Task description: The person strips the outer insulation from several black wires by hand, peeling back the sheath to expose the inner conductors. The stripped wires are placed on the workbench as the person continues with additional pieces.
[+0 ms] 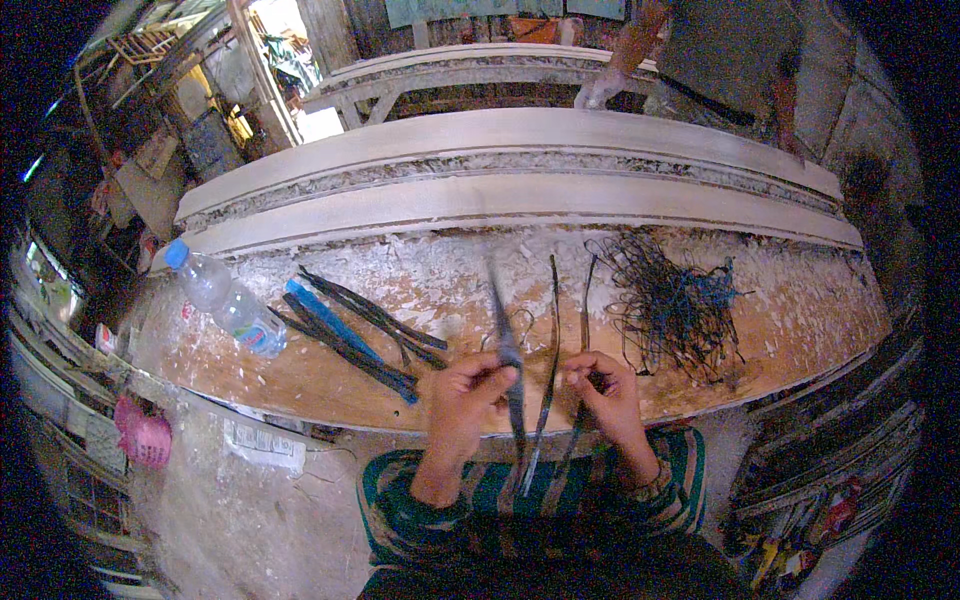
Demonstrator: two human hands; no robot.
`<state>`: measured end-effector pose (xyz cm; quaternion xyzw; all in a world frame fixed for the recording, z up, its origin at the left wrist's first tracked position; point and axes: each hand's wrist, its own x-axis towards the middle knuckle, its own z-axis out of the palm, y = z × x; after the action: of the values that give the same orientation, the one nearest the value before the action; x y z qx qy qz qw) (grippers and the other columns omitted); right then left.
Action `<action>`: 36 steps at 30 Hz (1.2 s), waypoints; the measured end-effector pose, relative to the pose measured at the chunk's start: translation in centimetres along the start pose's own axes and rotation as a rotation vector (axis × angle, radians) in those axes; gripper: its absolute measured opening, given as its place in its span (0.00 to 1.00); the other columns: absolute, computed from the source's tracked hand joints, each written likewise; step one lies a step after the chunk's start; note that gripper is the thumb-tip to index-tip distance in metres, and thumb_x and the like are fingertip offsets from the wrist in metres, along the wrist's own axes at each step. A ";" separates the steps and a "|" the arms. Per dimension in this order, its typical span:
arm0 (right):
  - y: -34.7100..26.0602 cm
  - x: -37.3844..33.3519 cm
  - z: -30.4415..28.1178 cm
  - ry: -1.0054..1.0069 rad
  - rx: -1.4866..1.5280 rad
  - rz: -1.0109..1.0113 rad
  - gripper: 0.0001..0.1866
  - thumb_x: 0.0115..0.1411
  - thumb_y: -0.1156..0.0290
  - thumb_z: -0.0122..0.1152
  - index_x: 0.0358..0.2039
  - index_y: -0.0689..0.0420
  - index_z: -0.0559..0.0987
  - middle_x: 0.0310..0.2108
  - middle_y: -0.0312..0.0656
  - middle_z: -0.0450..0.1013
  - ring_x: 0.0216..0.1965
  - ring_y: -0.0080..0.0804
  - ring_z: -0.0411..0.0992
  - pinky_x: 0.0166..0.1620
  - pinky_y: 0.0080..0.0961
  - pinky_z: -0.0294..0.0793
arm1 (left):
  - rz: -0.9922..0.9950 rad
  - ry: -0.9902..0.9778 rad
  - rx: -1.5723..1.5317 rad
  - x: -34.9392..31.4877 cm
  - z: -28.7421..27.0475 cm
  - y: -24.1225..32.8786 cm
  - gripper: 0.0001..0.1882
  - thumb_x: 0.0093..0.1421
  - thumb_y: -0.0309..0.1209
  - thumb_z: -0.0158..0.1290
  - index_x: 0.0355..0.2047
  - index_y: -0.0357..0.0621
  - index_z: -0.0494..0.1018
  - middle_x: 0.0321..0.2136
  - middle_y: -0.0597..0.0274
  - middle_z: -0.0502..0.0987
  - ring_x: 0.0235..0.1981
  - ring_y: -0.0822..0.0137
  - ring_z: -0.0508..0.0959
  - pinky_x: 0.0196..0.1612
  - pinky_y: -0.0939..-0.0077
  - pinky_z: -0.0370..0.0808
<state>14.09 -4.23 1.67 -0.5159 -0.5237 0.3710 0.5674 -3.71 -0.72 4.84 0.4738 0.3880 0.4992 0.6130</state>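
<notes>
My left hand pinches a dark flat strip that stands up past the fingers and hangs below them; its upper end is blurred. Closed near the table's front edge, my right hand grips a thinner dark strip. Between the hands runs another dark strip, its lower end reaching past the table edge; I cannot tell which hand holds it, if either. To the left lie bundles of dark strips with a blue strip among them. A tangled heap of thin black and blue strands sits to the right.
A clear plastic bottle with a blue cap lies at the left of the white-dusted wooden table. Long pale boards cross its far side. Another person's hand rests on the far boards. A pink object is at lower left.
</notes>
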 end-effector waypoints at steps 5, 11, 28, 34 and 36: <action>-0.3 -0.1 -0.3 -0.127 -0.065 -0.047 0.07 0.49 0.71 0.61 0.27 0.60 0.76 0.23 0.33 0.67 0.28 0.19 0.63 0.34 0.17 0.62 | 0.022 -0.157 0.173 0.2 1.5 -2.6 0.10 0.51 0.25 0.54 0.35 0.36 0.73 0.22 0.66 0.73 0.17 0.80 0.70 0.16 0.88 0.66; 0.2 0.0 -0.6 -0.103 0.003 -0.049 0.03 0.47 0.76 0.60 0.22 0.60 0.74 0.22 0.34 0.66 0.26 0.19 0.63 0.30 0.16 0.59 | 0.068 -0.165 0.304 -0.1 1.9 -2.9 0.12 0.50 0.25 0.56 0.35 0.35 0.73 0.25 0.63 0.75 0.19 0.79 0.72 0.18 0.88 0.68; 0.8 0.0 -0.4 -0.051 -0.101 -0.163 0.06 0.43 0.75 0.59 0.18 0.59 0.70 0.21 0.32 0.64 0.25 0.19 0.61 0.28 0.15 0.59 | 0.251 -0.176 0.381 -0.2 2.7 -3.8 0.04 0.49 0.22 0.53 0.27 0.36 0.71 0.36 0.58 0.68 0.34 0.70 0.72 0.27 0.85 0.71; 0.7 -0.2 -0.1 0.010 -0.145 -0.123 0.05 0.42 0.76 0.57 0.18 0.59 0.69 0.21 0.33 0.63 0.25 0.19 0.61 0.29 0.15 0.59 | 0.215 -0.239 0.319 -0.1 2.3 -4.6 0.05 0.52 0.23 0.50 0.30 0.37 0.69 0.39 0.58 0.66 0.35 0.67 0.71 0.37 0.80 0.70; 0.8 -0.1 -0.2 -0.009 -0.090 -0.128 0.04 0.42 0.77 0.56 0.19 0.60 0.69 0.22 0.33 0.64 0.26 0.20 0.61 0.29 0.15 0.59 | 0.119 -0.251 0.190 -0.1 1.8 -4.3 0.06 0.53 0.23 0.50 0.33 0.38 0.69 0.39 0.58 0.68 0.36 0.67 0.71 0.39 0.79 0.69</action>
<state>14.33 -4.19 0.88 -0.5048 -0.5744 0.3122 0.5637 -0.98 -1.36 1.08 0.6103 0.3253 0.4325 0.5785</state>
